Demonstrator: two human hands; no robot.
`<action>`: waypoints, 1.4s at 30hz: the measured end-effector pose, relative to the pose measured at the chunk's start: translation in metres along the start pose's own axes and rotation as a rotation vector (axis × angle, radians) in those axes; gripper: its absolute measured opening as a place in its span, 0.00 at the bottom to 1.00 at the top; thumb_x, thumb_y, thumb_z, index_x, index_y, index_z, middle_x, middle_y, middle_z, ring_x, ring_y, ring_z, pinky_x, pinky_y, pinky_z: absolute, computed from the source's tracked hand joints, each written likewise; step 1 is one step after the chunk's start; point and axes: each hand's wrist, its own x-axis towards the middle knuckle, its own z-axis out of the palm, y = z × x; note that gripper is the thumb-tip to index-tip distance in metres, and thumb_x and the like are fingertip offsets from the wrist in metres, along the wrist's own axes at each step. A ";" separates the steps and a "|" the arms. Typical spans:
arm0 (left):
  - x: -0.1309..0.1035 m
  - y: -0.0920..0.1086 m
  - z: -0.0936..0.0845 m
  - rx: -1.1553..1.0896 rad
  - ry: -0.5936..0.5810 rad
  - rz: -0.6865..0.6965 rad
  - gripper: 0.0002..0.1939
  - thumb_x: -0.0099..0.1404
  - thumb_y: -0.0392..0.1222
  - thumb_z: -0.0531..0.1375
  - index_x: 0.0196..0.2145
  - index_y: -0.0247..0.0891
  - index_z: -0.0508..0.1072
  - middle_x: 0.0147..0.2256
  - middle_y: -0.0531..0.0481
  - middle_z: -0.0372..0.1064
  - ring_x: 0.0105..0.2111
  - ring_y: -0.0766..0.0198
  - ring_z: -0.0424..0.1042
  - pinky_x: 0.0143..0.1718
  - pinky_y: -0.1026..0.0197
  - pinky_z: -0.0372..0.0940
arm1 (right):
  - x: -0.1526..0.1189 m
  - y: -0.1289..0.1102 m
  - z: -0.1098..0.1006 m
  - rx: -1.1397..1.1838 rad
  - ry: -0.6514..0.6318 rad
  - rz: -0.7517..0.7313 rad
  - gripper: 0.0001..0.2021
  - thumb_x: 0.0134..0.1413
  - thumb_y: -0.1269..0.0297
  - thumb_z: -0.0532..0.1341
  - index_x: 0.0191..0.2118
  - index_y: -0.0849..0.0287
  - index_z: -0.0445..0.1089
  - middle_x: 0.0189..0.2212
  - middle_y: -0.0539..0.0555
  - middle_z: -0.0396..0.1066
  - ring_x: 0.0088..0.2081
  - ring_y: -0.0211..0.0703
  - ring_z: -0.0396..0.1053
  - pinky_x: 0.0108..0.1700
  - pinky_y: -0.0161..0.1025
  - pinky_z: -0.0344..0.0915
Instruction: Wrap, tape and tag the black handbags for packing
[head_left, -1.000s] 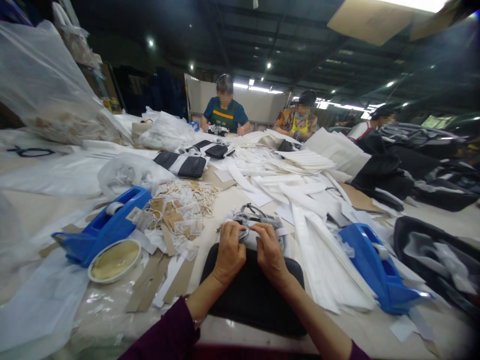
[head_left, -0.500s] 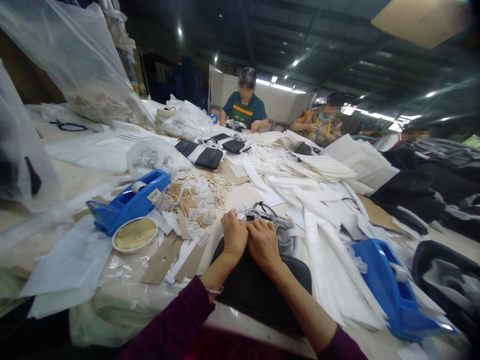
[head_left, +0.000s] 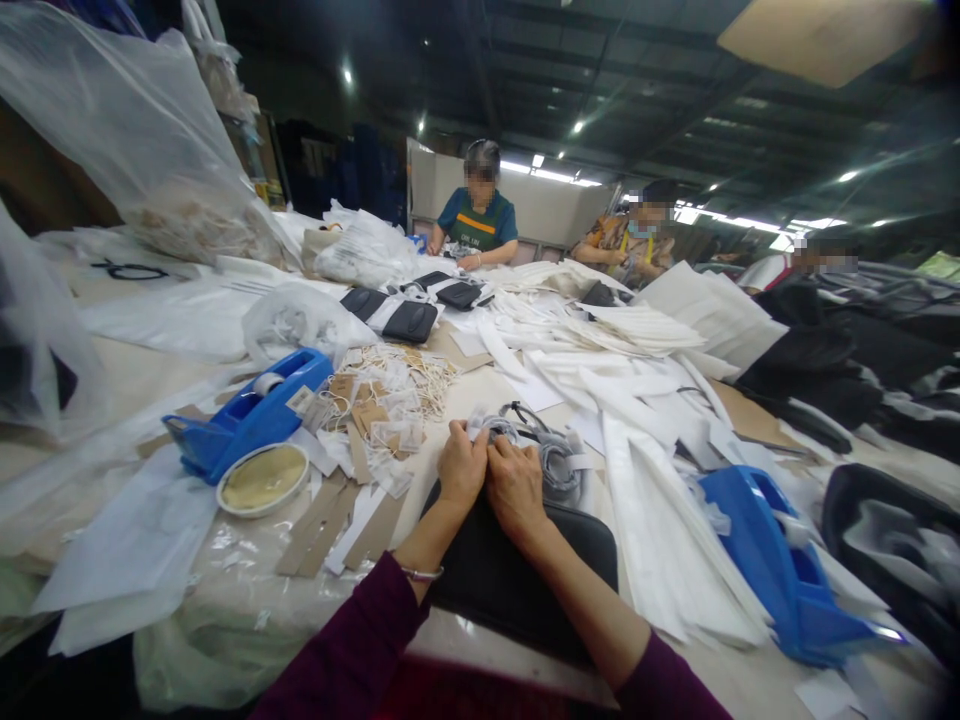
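Note:
A flat black padded bag (head_left: 525,595) lies on the table's near edge, under my forearms. At its far edge my left hand (head_left: 463,468) and my right hand (head_left: 516,490) are close together, fingers curled and closed. Both grip a grey strap (head_left: 498,427), of which a short stretch shows just beyond the fingertips; the exact spot they pinch is hidden. To the right of my right hand lies more grey strap wound into a coil (head_left: 561,472) with a white band around it. A thin black loop (head_left: 519,410) sticks up behind the hands.
Blue tape dispensers (head_left: 255,410) stand left and right, the left one beside a round tub (head_left: 262,480). Stringed tags (head_left: 382,395) lie in a heap left of centre. White foam sheets (head_left: 660,530) cover the right side. Across the table, co-workers (head_left: 480,215) handle items.
The view has shifted slightly. My fingers have moved a little on the strap, and more of its grey webbing shows beyond them. The bag stays in place.

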 end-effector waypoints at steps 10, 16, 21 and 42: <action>0.004 0.005 0.000 0.077 -0.094 -0.013 0.12 0.70 0.42 0.48 0.48 0.35 0.61 0.45 0.37 0.73 0.47 0.53 0.72 0.44 0.58 0.61 | 0.004 0.019 -0.003 0.130 -0.069 -0.275 0.13 0.52 0.82 0.52 0.36 0.61 0.71 0.35 0.55 0.70 0.36 0.45 0.61 0.40 0.43 0.52; 0.006 0.002 0.005 0.107 -0.075 -0.013 0.13 0.70 0.44 0.48 0.49 0.35 0.61 0.43 0.37 0.73 0.44 0.52 0.72 0.42 0.56 0.62 | 0.009 0.031 -0.005 0.210 -0.142 -0.417 0.13 0.49 0.83 0.52 0.32 0.60 0.69 0.33 0.54 0.69 0.35 0.44 0.61 0.42 0.42 0.54; 0.004 0.000 0.007 0.087 0.043 0.095 0.16 0.68 0.42 0.50 0.51 0.33 0.61 0.48 0.35 0.66 0.50 0.51 0.66 0.48 0.52 0.61 | -0.020 0.031 -0.019 0.240 -0.051 -0.224 0.20 0.51 0.83 0.49 0.46 0.61 0.67 0.48 0.59 0.65 0.44 0.46 0.62 0.45 0.42 0.57; -0.034 0.033 0.038 0.302 -0.379 0.963 0.12 0.67 0.34 0.49 0.43 0.40 0.70 0.44 0.49 0.69 0.36 0.61 0.72 0.36 0.61 0.64 | -0.033 0.080 -0.003 0.581 0.365 0.838 0.30 0.44 0.66 0.54 0.57 0.64 0.57 0.51 0.66 0.64 0.51 0.58 0.63 0.53 0.53 0.58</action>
